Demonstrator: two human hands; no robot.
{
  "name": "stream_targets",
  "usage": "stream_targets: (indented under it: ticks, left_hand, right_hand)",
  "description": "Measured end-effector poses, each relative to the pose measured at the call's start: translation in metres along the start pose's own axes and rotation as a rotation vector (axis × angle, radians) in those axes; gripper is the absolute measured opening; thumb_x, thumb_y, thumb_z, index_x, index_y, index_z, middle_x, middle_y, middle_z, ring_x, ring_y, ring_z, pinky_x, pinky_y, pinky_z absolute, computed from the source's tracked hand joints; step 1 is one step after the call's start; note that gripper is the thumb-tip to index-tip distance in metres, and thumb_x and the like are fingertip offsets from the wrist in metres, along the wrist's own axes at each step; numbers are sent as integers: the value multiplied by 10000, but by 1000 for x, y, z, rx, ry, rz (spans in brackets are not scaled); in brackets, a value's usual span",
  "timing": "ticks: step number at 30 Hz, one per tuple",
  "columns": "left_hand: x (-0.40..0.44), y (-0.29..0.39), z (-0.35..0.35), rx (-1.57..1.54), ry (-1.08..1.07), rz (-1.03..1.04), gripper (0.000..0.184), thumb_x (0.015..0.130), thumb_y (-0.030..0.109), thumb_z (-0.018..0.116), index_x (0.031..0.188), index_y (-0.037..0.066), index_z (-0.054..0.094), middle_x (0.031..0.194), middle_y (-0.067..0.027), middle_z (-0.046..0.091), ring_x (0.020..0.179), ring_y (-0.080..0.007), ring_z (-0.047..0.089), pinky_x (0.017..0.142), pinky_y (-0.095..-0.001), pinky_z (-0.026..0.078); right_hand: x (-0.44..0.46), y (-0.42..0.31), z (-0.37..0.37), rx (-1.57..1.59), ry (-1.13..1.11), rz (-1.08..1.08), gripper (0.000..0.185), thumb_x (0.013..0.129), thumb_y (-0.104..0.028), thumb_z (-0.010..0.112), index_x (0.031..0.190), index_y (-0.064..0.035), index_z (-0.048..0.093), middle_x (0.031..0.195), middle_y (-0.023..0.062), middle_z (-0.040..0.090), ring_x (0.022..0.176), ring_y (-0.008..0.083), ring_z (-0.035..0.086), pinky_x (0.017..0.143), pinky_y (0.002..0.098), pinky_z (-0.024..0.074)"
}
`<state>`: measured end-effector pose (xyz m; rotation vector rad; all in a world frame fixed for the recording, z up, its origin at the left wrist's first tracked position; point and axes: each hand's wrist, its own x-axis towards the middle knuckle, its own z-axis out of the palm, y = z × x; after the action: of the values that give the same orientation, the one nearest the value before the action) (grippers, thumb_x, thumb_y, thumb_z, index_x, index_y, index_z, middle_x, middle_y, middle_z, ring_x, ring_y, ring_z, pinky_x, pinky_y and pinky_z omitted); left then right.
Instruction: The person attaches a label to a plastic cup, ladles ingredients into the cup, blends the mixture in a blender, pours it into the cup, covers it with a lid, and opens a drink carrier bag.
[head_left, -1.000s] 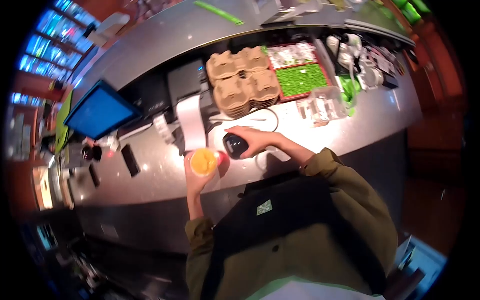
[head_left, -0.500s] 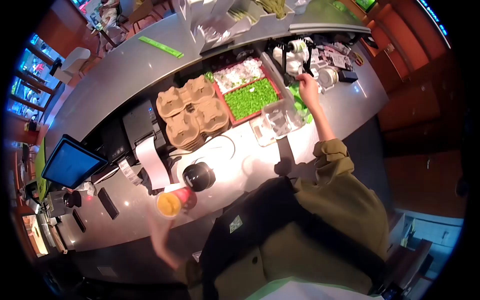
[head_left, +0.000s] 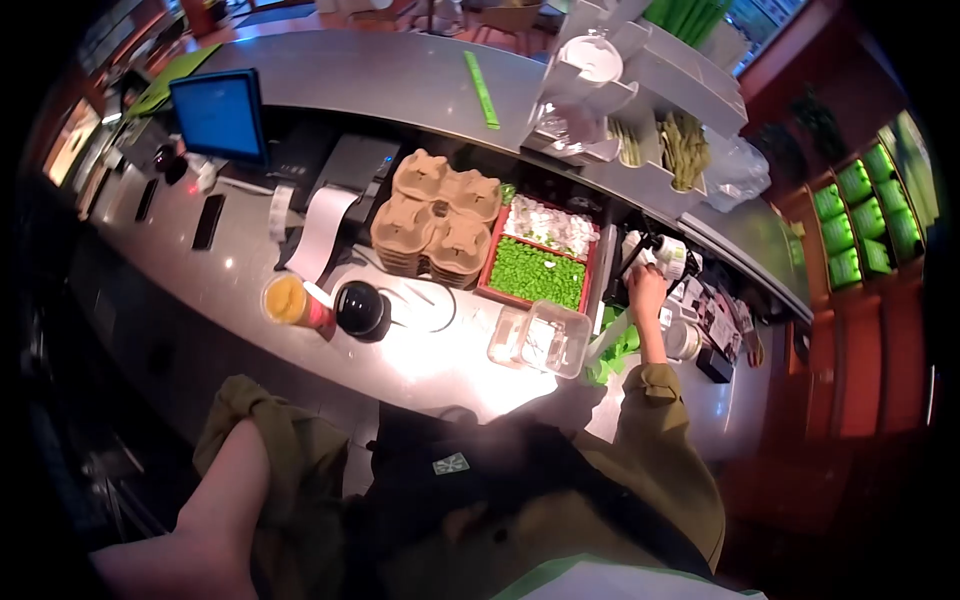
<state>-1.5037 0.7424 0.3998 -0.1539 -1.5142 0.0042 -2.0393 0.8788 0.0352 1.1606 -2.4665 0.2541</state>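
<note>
My right hand (head_left: 648, 288) reaches to a black dispenser rack (head_left: 622, 278) holding white rolls (head_left: 670, 258). Its fingers are bent and closed at the rolls; what they pinch is hidden. A pale strip (head_left: 612, 335) and bright green pieces (head_left: 618, 350) lie just below that hand. At the lower left edge, my left hand (head_left: 130, 568) is only partly in view, dark and with its fingers hidden, away from the counter. A clear cup with an orange-yellow top and reddish side (head_left: 290, 300) stands on the counter, beside a black round object (head_left: 362, 310).
Clear plastic boxes (head_left: 556, 340) sit before a red tray (head_left: 487, 285) of green and white small packs. Stacked cardboard cup carriers (head_left: 435, 225), a printer with paper (head_left: 322, 235) and a monitor (head_left: 218, 115) stand leftward. A grey organizer (head_left: 690, 75) stands on the raised ledge.
The view has turned and shifted. My left hand has moved from beside the drink cup down to the lower left edge. My right hand remains at the dispenser rack, closer against the rolls.
</note>
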Motion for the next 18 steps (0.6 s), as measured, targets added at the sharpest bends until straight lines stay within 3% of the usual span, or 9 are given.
stream_targets:
  ticks: [5, 11, 15, 18]
  left_hand:
    - [10, 43, 6, 18, 55, 39, 359, 865, 460, 423, 1039, 188, 581, 1150, 19, 515, 1084, -160, 451, 887, -367, 332]
    - [9, 80, -7, -12, 135, 32, 425, 827, 460, 439, 985, 93, 582, 1100, -86, 519, 1065, -215, 451, 866, -375, 345]
    - [3, 82, -2, -185, 233, 15, 475, 802, 460, 450, 950, 29, 583, 1067, -155, 522, 1052, -252, 452, 852, -381, 353]
    - [-16, 69, 17, -433, 341, -111, 514, 783, 460, 458, 923, -19, 584, 1042, -208, 524, 1042, -280, 452, 842, -385, 360]
  right_hand:
    - [-5, 3, 2, 16, 85, -61, 74, 702, -121, 576, 691, -48, 579, 753, 105, 580, 736, 296, 560, 652, 417, 450]
    - [-9, -5, -4, 50, 156, -73, 94, 698, -112, 592, 773, -64, 563, 801, 80, 559, 785, 273, 533, 705, 392, 406]
    - [-15, -15, -41, 66, 315, -93, 129, 693, -116, 610, 798, -79, 546, 829, 69, 543, 831, 263, 504, 738, 383, 383]
    - [-22, -33, -97, 297, 408, -44, 136, 693, -62, 609, 800, -60, 524, 814, 88, 535, 832, 285, 500, 734, 378, 369]
